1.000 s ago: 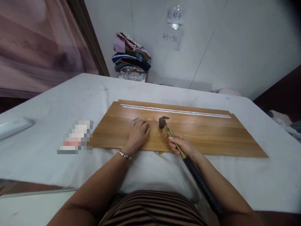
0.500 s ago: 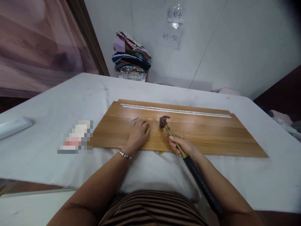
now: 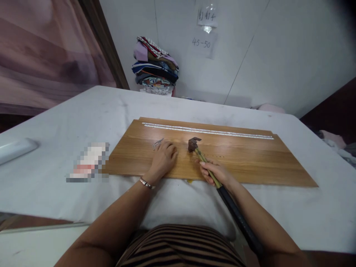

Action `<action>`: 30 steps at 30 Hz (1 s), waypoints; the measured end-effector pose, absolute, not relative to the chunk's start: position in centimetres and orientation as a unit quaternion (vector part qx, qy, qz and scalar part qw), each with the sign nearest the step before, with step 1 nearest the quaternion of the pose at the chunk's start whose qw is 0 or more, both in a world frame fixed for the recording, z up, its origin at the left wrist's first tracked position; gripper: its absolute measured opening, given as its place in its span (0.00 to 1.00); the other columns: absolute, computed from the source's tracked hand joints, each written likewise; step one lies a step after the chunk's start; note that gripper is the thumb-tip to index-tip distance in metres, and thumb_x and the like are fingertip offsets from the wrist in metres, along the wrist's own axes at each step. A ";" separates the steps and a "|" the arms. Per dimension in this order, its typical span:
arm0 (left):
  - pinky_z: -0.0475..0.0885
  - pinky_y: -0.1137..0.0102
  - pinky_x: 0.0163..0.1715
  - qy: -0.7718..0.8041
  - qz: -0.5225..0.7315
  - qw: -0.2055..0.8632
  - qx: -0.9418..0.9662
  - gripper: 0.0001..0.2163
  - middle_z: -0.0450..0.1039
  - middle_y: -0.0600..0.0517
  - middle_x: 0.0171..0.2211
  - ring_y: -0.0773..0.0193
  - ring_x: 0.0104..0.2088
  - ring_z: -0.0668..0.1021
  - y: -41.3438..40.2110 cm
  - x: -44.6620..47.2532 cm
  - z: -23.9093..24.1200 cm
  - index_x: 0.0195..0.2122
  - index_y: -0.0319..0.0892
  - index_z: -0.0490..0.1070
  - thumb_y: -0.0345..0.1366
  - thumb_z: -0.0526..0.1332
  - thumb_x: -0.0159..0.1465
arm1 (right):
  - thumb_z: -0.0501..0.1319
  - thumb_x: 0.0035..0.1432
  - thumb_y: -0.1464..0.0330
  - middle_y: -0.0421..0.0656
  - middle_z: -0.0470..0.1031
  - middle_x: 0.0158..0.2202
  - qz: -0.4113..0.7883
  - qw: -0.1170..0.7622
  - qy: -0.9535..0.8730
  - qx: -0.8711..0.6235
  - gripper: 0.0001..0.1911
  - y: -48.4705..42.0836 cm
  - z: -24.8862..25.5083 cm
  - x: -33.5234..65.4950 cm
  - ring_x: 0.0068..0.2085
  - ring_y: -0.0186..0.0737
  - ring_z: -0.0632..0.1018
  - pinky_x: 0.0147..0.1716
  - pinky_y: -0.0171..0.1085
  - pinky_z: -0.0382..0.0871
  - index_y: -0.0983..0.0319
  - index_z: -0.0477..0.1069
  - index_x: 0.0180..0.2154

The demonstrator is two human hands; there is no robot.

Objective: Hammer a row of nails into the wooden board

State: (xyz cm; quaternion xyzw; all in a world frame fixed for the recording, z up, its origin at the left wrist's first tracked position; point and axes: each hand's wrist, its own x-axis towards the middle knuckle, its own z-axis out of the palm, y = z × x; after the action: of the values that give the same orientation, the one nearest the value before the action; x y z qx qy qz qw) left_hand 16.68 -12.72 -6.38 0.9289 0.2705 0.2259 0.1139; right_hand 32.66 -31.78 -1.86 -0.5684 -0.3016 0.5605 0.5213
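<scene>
A claw hammer [image 3: 193, 144] with a rusty head and a long handle is gripped in my right hand [image 3: 217, 171], its fingers wrapped around the handle just below the head. The hammer's head rests on or just above the wooden board [image 3: 258, 163]; contact is hard to judge. My left hand [image 3: 166, 155] lies palm down on the board, fingers loosely extended, with its palm hidden. Right beside its fingertips is a small pile of nails [image 3: 157, 144]. A row of small dark marks [image 3: 214, 155] runs across the board to the right of the hammer head.
Two white measuring strips [image 3: 208, 131] run along the board's far side. The board lies on a table with a white cloth [image 3: 69, 122]. A blurred-out object [image 3: 89, 161] lies left of the board. Folded clothes [image 3: 155, 66] are stacked against the wall, under handwritten paper notes [image 3: 201, 43].
</scene>
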 end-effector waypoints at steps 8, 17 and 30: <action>0.67 0.51 0.62 0.274 0.220 0.115 0.929 0.09 0.76 0.41 0.52 0.48 0.57 0.74 -12.9 16.6 -6.0 0.42 0.42 0.76 0.35 0.57 0.69 | 0.69 0.50 0.51 0.28 0.64 0.19 0.571 0.541 -0.278 -0.552 0.23 -32.0 -1.9 32.7 0.12 0.25 0.60 0.09 0.29 0.52 0.58 0.65 0.36; 0.65 0.50 0.63 0.273 0.218 0.119 0.929 0.09 0.76 0.41 0.53 0.48 0.58 0.74 -12.8 16.7 -6.2 0.43 0.43 0.76 0.35 0.57 0.68 | 0.69 0.50 0.51 0.28 0.63 0.19 0.576 0.535 -0.280 -0.550 0.22 -31.8 -2.0 32.8 0.12 0.25 0.60 0.08 0.29 0.52 0.58 0.64 0.35; 0.66 0.49 0.62 0.272 0.216 0.127 0.929 0.08 0.76 0.41 0.52 0.48 0.57 0.74 -13.0 16.6 -5.8 0.41 0.43 0.77 0.34 0.57 0.68 | 0.69 0.51 0.52 0.28 0.63 0.19 0.582 0.531 -0.271 -0.554 0.23 -32.0 -1.6 32.1 0.12 0.26 0.59 0.09 0.30 0.52 0.59 0.65 0.39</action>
State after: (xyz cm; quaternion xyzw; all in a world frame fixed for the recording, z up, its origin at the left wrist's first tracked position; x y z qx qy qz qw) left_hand 16.62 -12.98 -5.76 0.9292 0.2722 0.2157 0.1267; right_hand 32.14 -32.02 -1.60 -0.5536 -0.2711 0.5817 0.5307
